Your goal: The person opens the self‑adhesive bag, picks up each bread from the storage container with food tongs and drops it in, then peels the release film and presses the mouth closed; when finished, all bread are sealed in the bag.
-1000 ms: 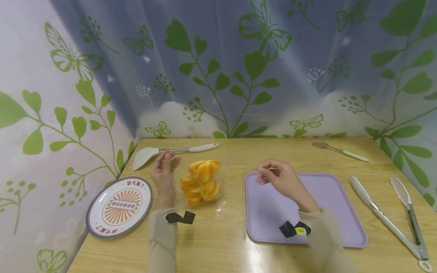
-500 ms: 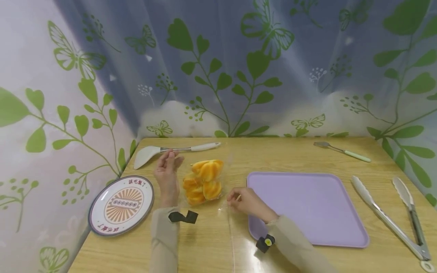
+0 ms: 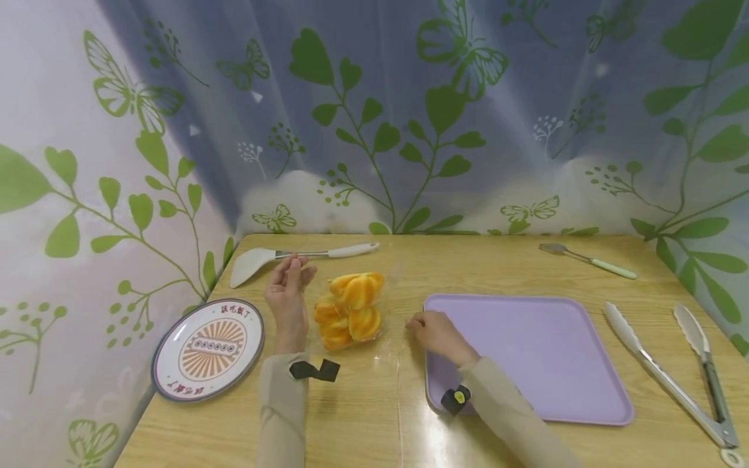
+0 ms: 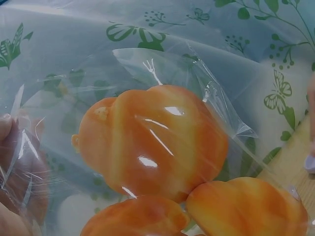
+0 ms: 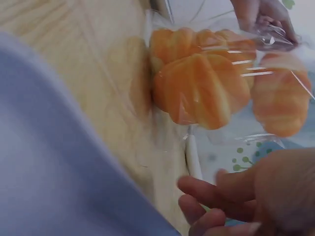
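Note:
A clear plastic bag [image 4: 224, 105] holds several orange-yellow bread rolls [image 3: 351, 312] at the table's middle left. My left hand [image 3: 287, 302] pinches the bag's left side and holds it up, seen through the film in the left wrist view. My right hand [image 3: 439, 335] is just right of the bag, over the left edge of a purple tray [image 3: 526, 357]. Its fingers [image 5: 202, 189] are loosely bent, with nothing visible between them in the right wrist view. A gap separates this hand from the rolls.
A white patterned plate [image 3: 210, 351] lies at the left. Behind my left hand is a white spatula [image 3: 354, 250]. Spread tongs [image 3: 661, 374] lie right of the tray, and a small green-handled utensil [image 3: 611, 266] at the back right. A leaf-patterned curtain [image 3: 374, 117] borders the table.
My right hand has come from above the tray leftward and down to the bag's right side, then moved slightly back right. My left hand stays nearly still with the bag.

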The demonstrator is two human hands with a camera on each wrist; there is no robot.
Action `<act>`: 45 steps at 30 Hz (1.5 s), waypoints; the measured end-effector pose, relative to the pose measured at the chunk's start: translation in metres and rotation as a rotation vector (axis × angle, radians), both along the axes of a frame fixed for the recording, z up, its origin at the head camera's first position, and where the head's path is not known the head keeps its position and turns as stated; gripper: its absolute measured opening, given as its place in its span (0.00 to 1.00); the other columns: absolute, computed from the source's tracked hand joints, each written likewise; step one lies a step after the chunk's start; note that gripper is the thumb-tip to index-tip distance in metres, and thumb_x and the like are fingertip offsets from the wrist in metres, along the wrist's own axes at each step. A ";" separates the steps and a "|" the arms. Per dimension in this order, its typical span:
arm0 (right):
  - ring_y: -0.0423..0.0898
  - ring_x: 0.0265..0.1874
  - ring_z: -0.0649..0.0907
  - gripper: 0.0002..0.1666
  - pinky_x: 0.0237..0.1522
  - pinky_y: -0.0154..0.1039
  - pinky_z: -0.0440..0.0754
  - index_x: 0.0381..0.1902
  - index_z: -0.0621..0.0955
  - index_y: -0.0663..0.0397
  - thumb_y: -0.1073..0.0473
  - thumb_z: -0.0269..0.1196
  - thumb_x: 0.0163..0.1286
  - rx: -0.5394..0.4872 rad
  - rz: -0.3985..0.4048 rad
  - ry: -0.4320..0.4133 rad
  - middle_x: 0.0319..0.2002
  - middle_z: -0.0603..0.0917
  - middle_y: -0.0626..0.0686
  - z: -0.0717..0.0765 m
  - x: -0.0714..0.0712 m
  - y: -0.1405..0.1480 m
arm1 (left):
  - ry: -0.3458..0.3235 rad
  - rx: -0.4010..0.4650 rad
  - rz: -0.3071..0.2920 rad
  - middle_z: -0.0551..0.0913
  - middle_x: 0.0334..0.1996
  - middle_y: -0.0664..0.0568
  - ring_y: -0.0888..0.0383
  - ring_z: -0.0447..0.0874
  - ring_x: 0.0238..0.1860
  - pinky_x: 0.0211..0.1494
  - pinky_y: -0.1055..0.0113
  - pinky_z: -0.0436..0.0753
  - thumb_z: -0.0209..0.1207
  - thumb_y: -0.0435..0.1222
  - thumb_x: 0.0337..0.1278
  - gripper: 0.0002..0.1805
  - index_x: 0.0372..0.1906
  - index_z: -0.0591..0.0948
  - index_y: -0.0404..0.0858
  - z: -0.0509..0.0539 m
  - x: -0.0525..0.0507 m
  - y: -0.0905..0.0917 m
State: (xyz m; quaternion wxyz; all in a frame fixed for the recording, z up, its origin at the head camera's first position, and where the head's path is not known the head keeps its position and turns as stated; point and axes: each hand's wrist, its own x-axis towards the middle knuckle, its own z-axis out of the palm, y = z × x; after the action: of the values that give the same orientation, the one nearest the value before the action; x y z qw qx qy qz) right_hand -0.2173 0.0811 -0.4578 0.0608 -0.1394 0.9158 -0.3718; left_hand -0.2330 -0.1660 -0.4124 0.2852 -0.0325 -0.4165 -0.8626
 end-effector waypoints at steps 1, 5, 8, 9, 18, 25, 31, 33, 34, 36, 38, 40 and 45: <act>0.44 0.23 0.76 0.15 0.27 0.36 0.75 0.35 0.83 0.65 0.59 0.55 0.74 -0.026 -0.022 0.007 0.27 0.84 0.55 0.003 -0.002 0.000 | -0.005 0.001 0.003 0.89 0.30 0.56 0.64 0.88 0.28 0.41 0.73 0.86 0.62 0.35 0.62 0.03 0.36 0.86 0.42 0.000 0.000 0.000; 0.52 0.40 0.82 0.21 0.37 0.40 0.82 0.58 0.79 0.61 0.54 0.56 0.75 -0.219 -0.096 0.054 0.51 0.83 0.61 0.022 -0.012 0.000 | -0.012 0.017 0.007 0.89 0.30 0.56 0.64 0.88 0.27 0.40 0.73 0.86 0.63 0.35 0.61 0.03 0.36 0.86 0.42 0.000 0.002 0.000; 0.52 0.43 0.80 0.25 0.40 0.35 0.79 0.64 0.75 0.57 0.54 0.60 0.72 -0.412 -0.115 0.065 0.56 0.80 0.61 0.042 -0.019 -0.003 | 0.001 0.038 -0.001 0.89 0.30 0.55 0.63 0.88 0.27 0.40 0.73 0.86 0.62 0.33 0.61 0.03 0.36 0.86 0.40 0.000 0.003 -0.001; 0.51 0.44 0.80 0.26 0.42 0.35 0.78 0.64 0.75 0.56 0.55 0.61 0.71 -0.462 -0.110 0.073 0.57 0.79 0.61 0.049 -0.022 -0.004 | 0.003 0.037 0.000 0.89 0.30 0.55 0.63 0.88 0.27 0.39 0.73 0.86 0.62 0.33 0.62 0.03 0.36 0.86 0.40 0.000 0.003 -0.001; 0.41 0.33 0.79 0.16 0.34 0.30 0.79 0.49 0.83 0.62 0.55 0.61 0.72 -0.538 -0.067 0.080 0.43 0.86 0.55 0.071 -0.037 -0.009 | 0.006 0.025 -0.129 0.89 0.32 0.55 0.61 0.89 0.31 0.45 0.70 0.86 0.57 0.34 0.67 0.07 0.37 0.86 0.41 0.002 0.006 -0.014; 0.38 0.25 0.75 0.18 0.32 0.29 0.77 0.50 0.83 0.62 0.54 0.62 0.71 -0.610 -0.070 0.001 0.25 0.81 0.39 0.068 -0.041 0.008 | 0.016 -0.227 -0.335 0.89 0.37 0.58 0.63 0.89 0.40 0.48 0.72 0.84 0.49 0.33 0.73 0.14 0.41 0.86 0.45 0.002 0.004 -0.042; 0.37 0.24 0.74 0.20 0.31 0.29 0.75 0.55 0.81 0.64 0.57 0.62 0.71 -0.615 -0.019 -0.019 0.23 0.80 0.37 0.068 -0.045 0.016 | 0.022 -0.437 -0.358 0.90 0.39 0.59 0.64 0.88 0.41 0.50 0.71 0.84 0.49 0.29 0.72 0.15 0.45 0.84 0.48 0.009 0.000 -0.052; 0.36 0.24 0.74 0.20 0.32 0.28 0.76 0.58 0.79 0.65 0.60 0.61 0.71 -0.637 0.015 -0.018 0.25 0.82 0.35 0.068 -0.046 0.017 | 0.039 -0.448 -0.361 0.90 0.39 0.58 0.63 0.88 0.40 0.51 0.70 0.84 0.49 0.28 0.71 0.14 0.44 0.83 0.47 0.011 -0.002 -0.053; 0.36 0.24 0.75 0.21 0.32 0.28 0.76 0.59 0.78 0.65 0.62 0.60 0.72 -0.650 0.035 -0.015 0.26 0.82 0.34 0.068 -0.046 0.017 | 0.048 -0.447 -0.367 0.90 0.38 0.58 0.62 0.89 0.40 0.52 0.69 0.84 0.49 0.27 0.71 0.14 0.43 0.83 0.46 0.012 -0.002 -0.053; 0.36 0.25 0.75 0.21 0.32 0.28 0.77 0.60 0.76 0.68 0.64 0.59 0.72 -0.680 0.077 -0.010 0.28 0.83 0.34 0.068 -0.047 0.018 | 0.066 -0.440 -0.385 0.90 0.38 0.57 0.62 0.88 0.41 0.53 0.68 0.84 0.48 0.26 0.70 0.14 0.41 0.82 0.44 0.012 -0.003 -0.054; 0.35 0.25 0.75 0.20 0.33 0.28 0.79 0.59 0.76 0.71 0.65 0.58 0.72 -0.700 0.108 -0.011 0.28 0.83 0.34 0.068 -0.047 0.018 | 0.074 -0.441 -0.402 0.90 0.37 0.57 0.62 0.88 0.41 0.54 0.68 0.83 0.47 0.25 0.69 0.15 0.39 0.82 0.45 0.012 -0.004 -0.056; 0.35 0.25 0.76 0.19 0.33 0.29 0.80 0.57 0.78 0.70 0.65 0.58 0.72 -0.722 0.136 -0.015 0.30 0.83 0.35 0.068 -0.047 0.020 | 0.091 -0.447 -0.434 0.89 0.38 0.56 0.61 0.88 0.42 0.56 0.67 0.83 0.46 0.24 0.70 0.17 0.38 0.82 0.45 0.011 -0.004 -0.059; 0.36 0.28 0.80 0.14 0.35 0.31 0.84 0.46 0.86 0.42 0.64 0.58 0.72 -0.769 0.198 -0.041 0.38 0.85 0.36 0.068 -0.047 0.023 | 0.092 -0.535 -0.477 0.89 0.41 0.59 0.63 0.87 0.46 0.58 0.70 0.81 0.47 0.25 0.70 0.17 0.38 0.82 0.48 0.010 -0.002 -0.069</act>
State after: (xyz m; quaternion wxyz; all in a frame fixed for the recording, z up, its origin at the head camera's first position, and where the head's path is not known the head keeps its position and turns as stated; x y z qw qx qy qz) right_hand -0.2646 0.1037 -0.3901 0.0578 -0.2323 0.6905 -0.6826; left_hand -0.2350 -0.2346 -0.4023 0.0759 -0.2413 -0.5949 -0.7629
